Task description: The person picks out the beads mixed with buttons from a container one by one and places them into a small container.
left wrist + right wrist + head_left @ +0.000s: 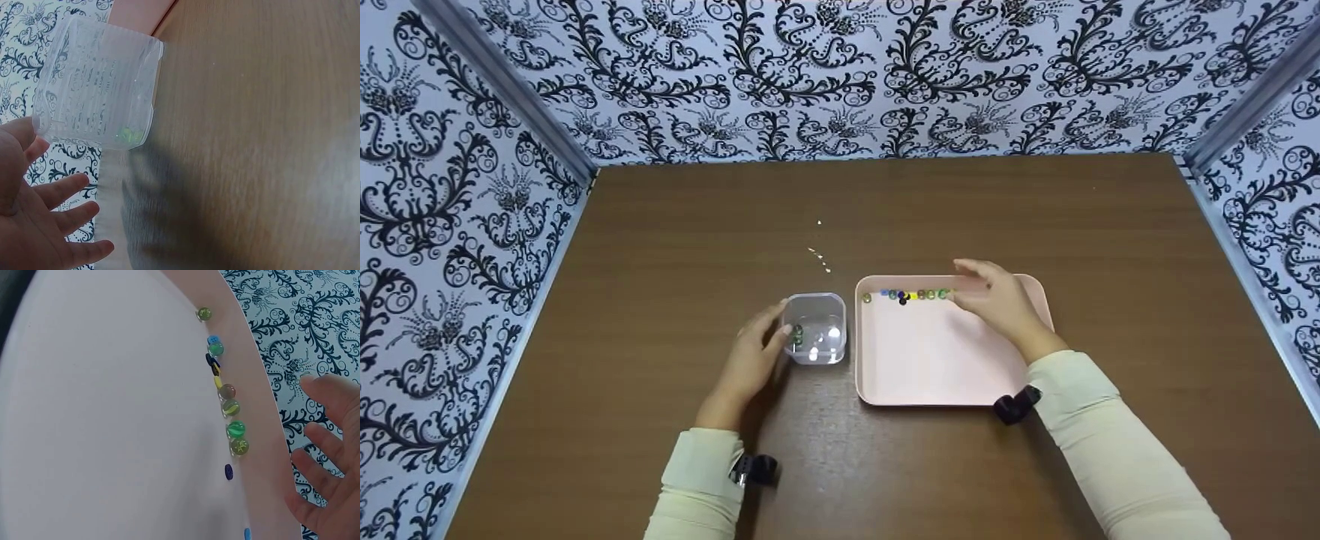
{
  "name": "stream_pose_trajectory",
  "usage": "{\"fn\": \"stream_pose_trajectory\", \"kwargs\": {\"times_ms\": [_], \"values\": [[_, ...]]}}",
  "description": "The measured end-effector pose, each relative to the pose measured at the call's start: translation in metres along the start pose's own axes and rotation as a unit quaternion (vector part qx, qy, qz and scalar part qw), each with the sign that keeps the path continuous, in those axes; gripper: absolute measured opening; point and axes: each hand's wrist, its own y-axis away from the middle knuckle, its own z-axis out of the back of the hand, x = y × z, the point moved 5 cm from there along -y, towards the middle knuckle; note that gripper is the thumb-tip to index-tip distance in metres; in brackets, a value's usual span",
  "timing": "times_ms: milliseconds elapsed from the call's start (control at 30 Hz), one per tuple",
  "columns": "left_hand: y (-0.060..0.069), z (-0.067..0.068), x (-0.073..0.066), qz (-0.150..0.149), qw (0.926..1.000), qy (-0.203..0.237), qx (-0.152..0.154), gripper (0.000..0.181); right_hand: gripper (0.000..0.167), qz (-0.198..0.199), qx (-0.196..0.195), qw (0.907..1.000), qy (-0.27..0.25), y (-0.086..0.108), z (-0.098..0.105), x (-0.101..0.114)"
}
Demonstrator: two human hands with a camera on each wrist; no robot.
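Observation:
A clear square container (815,330) stands left of the pink tray (952,400); green marbles (797,335) lie at its left side. My left hand (746,364) touches the container's left rim with thumb and index finger, the other fingers spread in the left wrist view. My right hand (1003,306) is over the tray's far right part, fingers parted and relaxed, nothing seen in it. Beside it, marbles (236,429) and buttons line the tray's far wall, among them a yellow button (218,382), a blue button (213,340) and a dark purple button (229,472).
Small white specks (820,256) show on the brown table (675,247) behind the container. Patterned black-and-white panels (840,82) enclose the table at the back and both sides. One marble (867,298) sits in the tray's far left corner.

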Motion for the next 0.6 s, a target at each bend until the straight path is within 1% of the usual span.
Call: {"fn": "stream_pose_trajectory", "kwargs": {"times_ms": [233,400,600], "values": [[-0.0002,-0.0003,-0.0001,-0.006,1.0,0.001,-0.002,0.043,0.053,0.008,-0.003,0.9999,0.009,0.0007,0.0006,0.0009],[-0.0002,-0.0003,-0.0004,-0.011,0.9999,0.0,-0.002,0.043,0.052,0.004,0.001,0.9999,0.012,0.001,0.0002,-0.0002],[0.0004,-0.0008,0.0013,0.007,0.9999,-0.006,0.006,0.045,0.05,-0.003,0.009,0.9999,0.012,0.002,-0.0002,-0.0023]]}}
